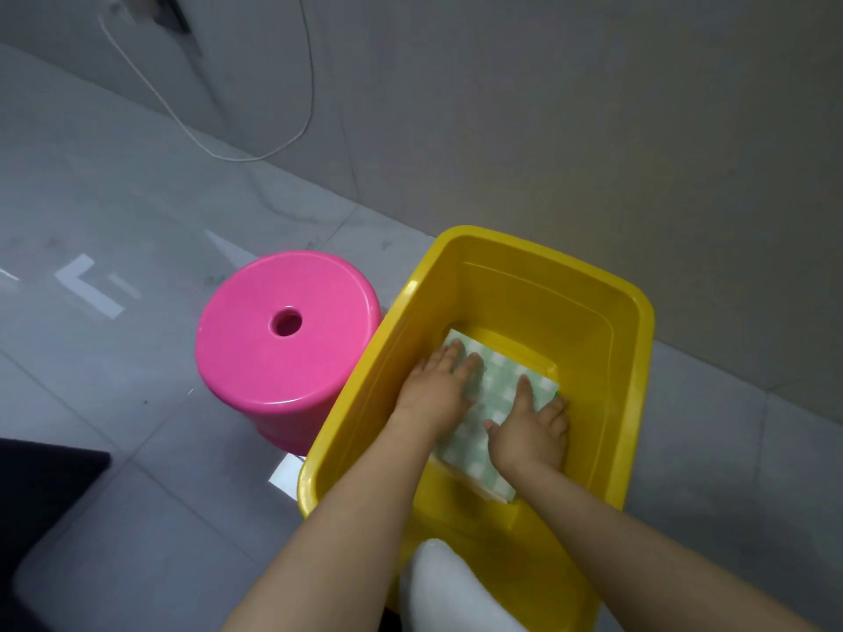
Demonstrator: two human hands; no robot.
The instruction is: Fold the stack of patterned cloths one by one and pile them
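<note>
A folded green-and-white checked cloth [497, 394] lies on the bottom of a yellow plastic tub [538, 275], on top of a thin pile whose edges show at its near side. My left hand [438, 385] lies flat on the cloth's left part, fingers straight. My right hand [531, 431] presses flat on its right part, with the outer fingers over the cloth's right edge. Both forearms reach down into the tub from the lower edge of the view.
A pink round plastic stool [287, 344] stands just left of the tub. White fabric [451, 586] shows at the tub's near end. A grey wall [593, 107] rises behind, with a white cable [255, 155] hanging along it. The floor [114, 380] is grey tile.
</note>
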